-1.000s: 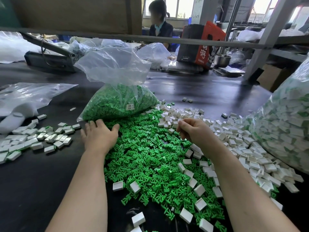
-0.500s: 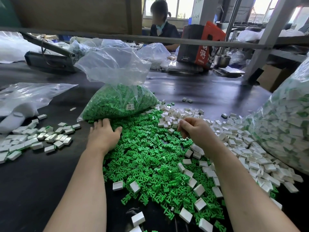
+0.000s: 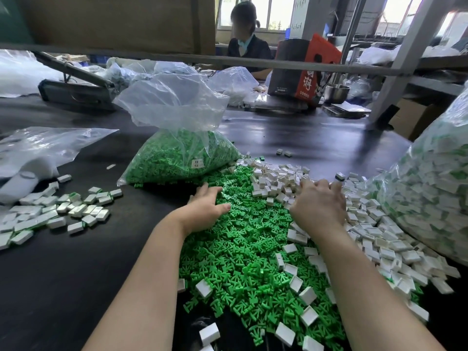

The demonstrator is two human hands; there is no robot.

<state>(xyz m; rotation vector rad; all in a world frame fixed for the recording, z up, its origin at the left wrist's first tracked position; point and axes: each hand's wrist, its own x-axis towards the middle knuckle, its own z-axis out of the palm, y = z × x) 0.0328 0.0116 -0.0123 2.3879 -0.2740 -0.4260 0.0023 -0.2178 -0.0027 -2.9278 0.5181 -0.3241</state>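
1. Green pieces [image 3: 202,262] lie in a loose heap on the table [image 3: 76,274]. They spill from the clear bag [image 3: 177,158] left of centre toward the near edge.
2. Left hand [image 3: 205,211] rests palm down on the far left part of that heap. Its fingers are apart, nearly straight, and grip nothing. Recommended: draw out one piece only and settle its orientation in the fingertips before lifting.
3. Right hand [image 3: 319,206] sits where green meets white, its fingers bent down into the white shells [image 3: 367,224]. The fingertips are hidden, so I cannot tell whether a shell is pinched. Recommended: take a single shell from the top layer, hollow side toward the left hand.
4. White shells are heaped just right of the green, with strays lying on the green heap. Recommended: lift, do not rake, or the two stocks will mix further.
5. Large bag [image 3: 430,198] of shells stands at far right, touching the shell heap. Judged risk: a nudge from the right forearm could slump it onto the working area.
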